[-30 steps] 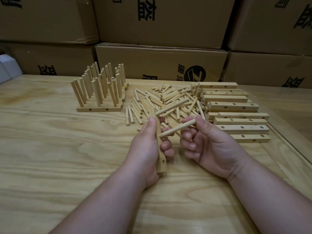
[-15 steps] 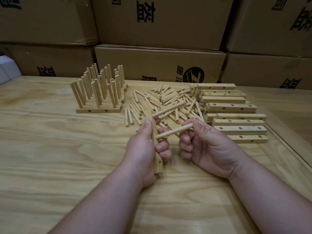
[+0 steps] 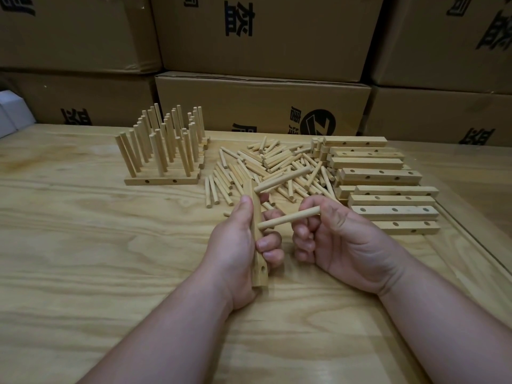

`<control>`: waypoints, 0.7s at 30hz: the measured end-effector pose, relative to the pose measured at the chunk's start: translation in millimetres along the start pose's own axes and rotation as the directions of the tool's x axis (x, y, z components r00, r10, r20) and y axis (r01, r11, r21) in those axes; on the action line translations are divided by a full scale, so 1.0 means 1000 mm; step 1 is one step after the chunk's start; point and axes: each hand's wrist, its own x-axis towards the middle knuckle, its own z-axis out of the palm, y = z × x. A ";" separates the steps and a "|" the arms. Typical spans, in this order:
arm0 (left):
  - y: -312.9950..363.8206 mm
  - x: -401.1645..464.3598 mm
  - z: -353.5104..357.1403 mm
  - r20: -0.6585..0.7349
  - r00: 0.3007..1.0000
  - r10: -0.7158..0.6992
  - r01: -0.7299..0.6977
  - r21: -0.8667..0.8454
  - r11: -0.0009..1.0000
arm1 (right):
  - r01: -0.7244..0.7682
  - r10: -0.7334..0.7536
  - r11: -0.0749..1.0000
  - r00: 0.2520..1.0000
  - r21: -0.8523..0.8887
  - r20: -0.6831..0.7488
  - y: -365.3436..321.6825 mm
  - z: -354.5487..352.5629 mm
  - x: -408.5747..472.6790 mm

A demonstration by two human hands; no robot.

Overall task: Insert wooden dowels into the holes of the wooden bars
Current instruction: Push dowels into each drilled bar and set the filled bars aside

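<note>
My left hand [image 3: 235, 245] grips a wooden bar [image 3: 259, 268] held upright on its end above the table, with an empty hole showing near its lower end. One dowel [image 3: 282, 180] sticks out of the bar's upper hole toward the right. My right hand [image 3: 340, 245] pinches a second dowel [image 3: 288, 219] whose left tip meets the bar's middle, between my left fingers. A loose pile of dowels [image 3: 277, 167] lies behind my hands. Bare bars with holes [image 3: 388, 189] are stacked to the right.
Finished bars with upright dowels [image 3: 163, 151] stand at the back left of the wooden table [image 3: 83, 245]. Cardboard boxes [image 3: 263, 106] wall off the far side. A raised table edge [image 3: 476, 245] runs along the right.
The right hand has pushed the second dowel leftward until its tip reaches the bar's middle. Both hands sit slightly lower and closer together; the bar stays in my left hand.
</note>
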 end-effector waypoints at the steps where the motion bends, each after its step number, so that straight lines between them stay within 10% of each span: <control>1: 0.000 0.000 0.000 -0.003 1.000 0.000 0.000 0.008 1.000 | 0.000 0.000 1.000 1.000 -0.002 0.003 0.000 0.000 0.000; 21: -0.003 0.002 0.000 0.003 0.998 0.056 -0.057 0.062 0.996 | -0.009 0.009 1.000 1.000 -0.012 -0.025 -0.002 0.002 -0.003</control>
